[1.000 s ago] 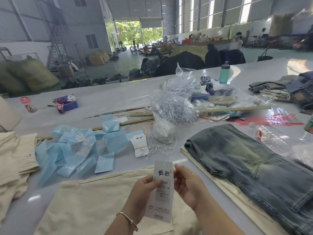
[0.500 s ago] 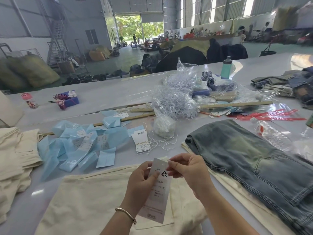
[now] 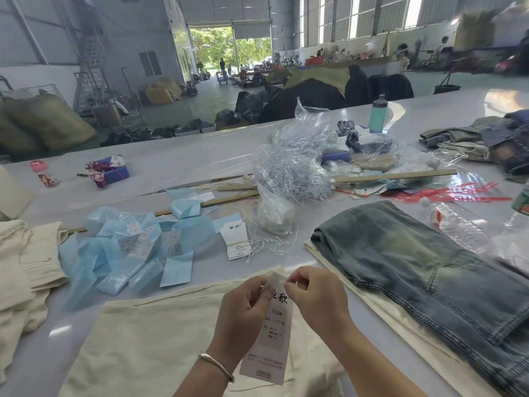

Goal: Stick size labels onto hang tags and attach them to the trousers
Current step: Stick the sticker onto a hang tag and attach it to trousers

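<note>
Currently I am holding the hang tag (image 3: 272, 333) upright over the cream trousers (image 3: 160, 339), its long axis running from its top edge, away from me, down toward my wrists. My left hand (image 3: 243, 308) is pinching the tag's upper left edge; my right hand (image 3: 315, 299) is pinching at its top right corner, fingertips curled in tight. Both hands are meeting at the tag's top end, so that end, where a string would presumably pass, is nearest to both; the right is sitting slightly higher on it.

Loose white strings (image 3: 269, 245) are lying beyond the tag's top, beside the banded tag stack (image 3: 236, 239), closer to my right hand's reach.

Hidden: the tag's hole and whatever my right fingertips are pinching; I cannot tell whether a string or a label is there. The tag's small print is too blurred to read, apart from "1103#" and "XL".
</note>
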The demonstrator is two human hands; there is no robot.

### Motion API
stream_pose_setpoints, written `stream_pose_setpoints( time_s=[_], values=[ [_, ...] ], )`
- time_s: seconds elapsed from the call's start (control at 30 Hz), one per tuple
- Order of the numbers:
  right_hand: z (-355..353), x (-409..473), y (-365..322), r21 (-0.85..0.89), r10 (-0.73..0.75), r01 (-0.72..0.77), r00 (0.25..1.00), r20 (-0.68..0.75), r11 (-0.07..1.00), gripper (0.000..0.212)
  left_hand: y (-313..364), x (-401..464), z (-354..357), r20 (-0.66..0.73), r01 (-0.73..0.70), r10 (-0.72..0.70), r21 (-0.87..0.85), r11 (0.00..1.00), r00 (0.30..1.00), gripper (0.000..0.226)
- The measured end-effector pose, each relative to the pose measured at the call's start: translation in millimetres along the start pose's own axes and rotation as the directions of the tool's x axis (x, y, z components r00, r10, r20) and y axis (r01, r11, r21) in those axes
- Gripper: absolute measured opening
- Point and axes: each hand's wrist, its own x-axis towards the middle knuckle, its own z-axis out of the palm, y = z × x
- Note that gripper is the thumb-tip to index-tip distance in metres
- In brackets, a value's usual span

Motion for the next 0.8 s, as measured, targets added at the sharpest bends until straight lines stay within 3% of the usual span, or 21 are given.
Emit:
stream_pose_setpoints(
  time_s=[0.23,0.37,0.53,0.67,0.8],
  values=[
    [1.2,-2.7,2.7,0.139,-0.001,0.009,0.999,-0.053,0.99,0.027,7.4,2.8,6.1,-0.005,0.016,-0.017,-0.169,0.985,1.0,0.024],
    [4.4,-7.2,6.5,0.254,-0.003,0.014,0.999,-0.045,0.967,0.01,8.4,12.7,8.4,-0.006,0.067,-0.072,-0.267,0.961,0.997,0.017],
    [3.2,-8.6,13.1,0.305,-0.005,0.025,0.998,-0.068,0.952,0.004,8.6,23.3,12.9,-0.026,0.009,-0.014,-0.19,0.982,1.0,0.02],
    [-9.1,-4.3,18.8,0.369,0.064,-0.002,0.985,-0.158,0.929,0.029,10.8,30.5,22.0,-0.049,-0.068,0.066,-0.031,0.997,0.997,0.027],
    [-23.0,3.0,17.9,0.466,0.015,0.02,0.997,-0.071,0.885,0.029,19.8,40.3,31.8,-0.024,-0.135,0.135,-0.002,0.991,0.991,0.027]
  ],
)
